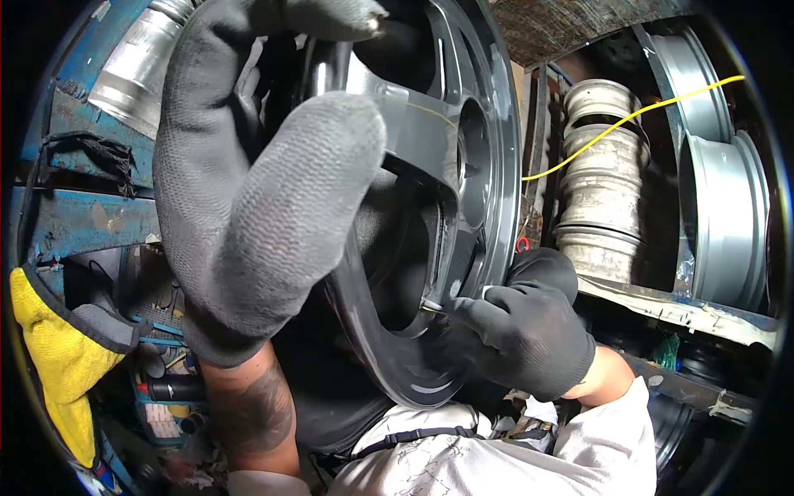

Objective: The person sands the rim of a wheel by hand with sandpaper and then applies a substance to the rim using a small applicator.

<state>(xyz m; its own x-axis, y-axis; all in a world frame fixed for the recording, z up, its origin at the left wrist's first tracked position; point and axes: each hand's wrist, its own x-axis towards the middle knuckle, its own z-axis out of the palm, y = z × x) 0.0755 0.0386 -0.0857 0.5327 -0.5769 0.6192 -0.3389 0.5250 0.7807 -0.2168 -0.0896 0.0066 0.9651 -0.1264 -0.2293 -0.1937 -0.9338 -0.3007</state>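
Note:
A dark grey alloy wheel (418,136) stands tilted in front of me, its lower edge by my lap. My left hand (256,182), in a grey knit glove, is raised close to the camera and covers part of the wheel's left side. Its thumb and forefinger are apart, with nothing visible between them; one fingertip of the glove looks frayed. Low on the wheel's right side, my gloved right hand (529,335) is closed, fingers at a spoke. A small pale and yellowish tip shows at those fingers, too small to name.
Several dusty wheel rims (602,182) are stacked on a rack at right, beside silver rims (728,219). A yellow cord (633,120) crosses there. At left are a blue metal frame (91,227), a yellow cloth (62,355) and a silver cylindrical part (136,70).

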